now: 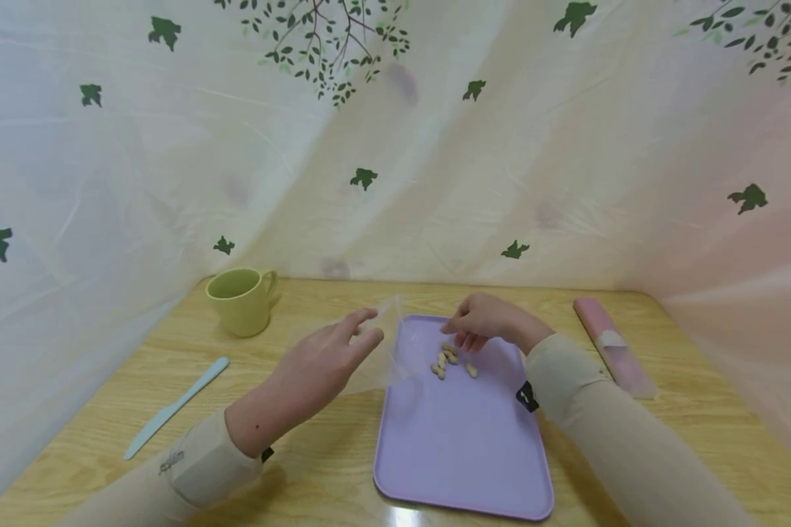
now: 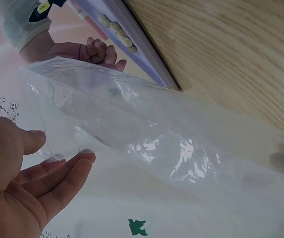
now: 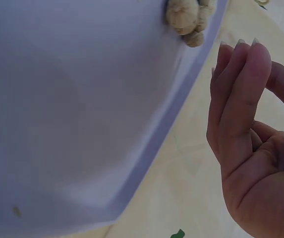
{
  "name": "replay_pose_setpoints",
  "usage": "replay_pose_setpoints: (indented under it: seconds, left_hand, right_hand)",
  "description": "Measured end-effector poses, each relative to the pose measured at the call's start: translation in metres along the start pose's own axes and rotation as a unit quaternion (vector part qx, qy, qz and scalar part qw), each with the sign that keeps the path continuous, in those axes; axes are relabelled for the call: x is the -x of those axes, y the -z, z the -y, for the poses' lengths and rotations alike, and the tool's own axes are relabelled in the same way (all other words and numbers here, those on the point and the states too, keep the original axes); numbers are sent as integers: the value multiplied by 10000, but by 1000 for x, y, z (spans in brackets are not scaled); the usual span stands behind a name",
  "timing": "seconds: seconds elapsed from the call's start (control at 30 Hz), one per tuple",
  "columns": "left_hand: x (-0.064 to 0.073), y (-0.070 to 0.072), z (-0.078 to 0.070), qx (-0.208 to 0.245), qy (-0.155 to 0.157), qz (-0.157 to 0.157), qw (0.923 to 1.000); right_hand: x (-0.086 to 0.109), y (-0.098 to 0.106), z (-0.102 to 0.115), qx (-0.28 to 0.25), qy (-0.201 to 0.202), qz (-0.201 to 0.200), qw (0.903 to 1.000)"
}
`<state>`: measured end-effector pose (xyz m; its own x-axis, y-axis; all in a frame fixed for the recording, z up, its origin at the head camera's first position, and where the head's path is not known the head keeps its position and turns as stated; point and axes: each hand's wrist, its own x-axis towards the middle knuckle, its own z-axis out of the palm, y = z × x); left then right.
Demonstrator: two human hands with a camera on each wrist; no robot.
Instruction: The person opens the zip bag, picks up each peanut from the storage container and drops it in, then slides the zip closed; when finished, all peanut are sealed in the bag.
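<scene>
My left hand (image 1: 319, 366) holds a clear plastic bag (image 2: 166, 144) up beside the left edge of a lilac tray (image 1: 461, 439). In the left wrist view its thumb and fingertips are at the bag's edge, a gap showing between them. Several peanuts (image 1: 443, 359) lie in a loose group toward the tray's far end, one slightly apart. Just over them is my right hand (image 1: 491, 322), fingers bent downward. The right wrist view shows its fingers side by side and the thumb behind the index finger; I cannot tell whether a peanut is between them.
A yellow-green mug (image 1: 240, 304) stands at the back left of the wooden table (image 1: 310, 461), with a pale blue plastic knife (image 1: 174, 410) in front of it. To the tray's right lies a pink, flat, banded bundle (image 1: 613, 348). A leaf-printed curtain (image 1: 428, 219) hangs around the table.
</scene>
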<state>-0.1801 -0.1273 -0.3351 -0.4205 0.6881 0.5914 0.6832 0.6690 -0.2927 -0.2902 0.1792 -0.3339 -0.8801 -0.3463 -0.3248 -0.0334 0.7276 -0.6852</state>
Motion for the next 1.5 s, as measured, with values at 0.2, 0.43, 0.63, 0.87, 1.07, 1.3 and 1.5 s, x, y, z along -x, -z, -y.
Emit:
replay_pose_setpoints:
  seconds: [0.2, 0.43, 0.63, 0.87, 1.07, 1.3, 1.5]
  left_hand:
    - [1, -1, 0, 62, 4, 0, 10000]
    - [1, -1, 1, 63, -26, -2, 10000]
    - [0, 0, 1, 50, -24, 11, 10000]
    - [1, 1, 0, 17, -14, 44, 10000]
    - [1, 1, -1, 39, 2, 75, 10000]
    - [0, 1, -1, 47, -34, 93, 9999]
    - [1, -1, 0, 34, -20, 50, 10000]
  right_hand:
    - [-7, -4, -7, 142, -98, 56, 9998]
    - [-10, -6, -8, 580, -147, 205, 9980]
    - [-15, -10, -8, 693, -179, 192, 9973]
    - [-17, -16, -4, 760, -227, 161, 9967]
    - [-16, -19, -1, 829, -224, 218, 9961]
    - [-15, -20, 1, 804, -277, 297, 9959]
    - [-16, -21, 3, 771, -258, 349, 9961]
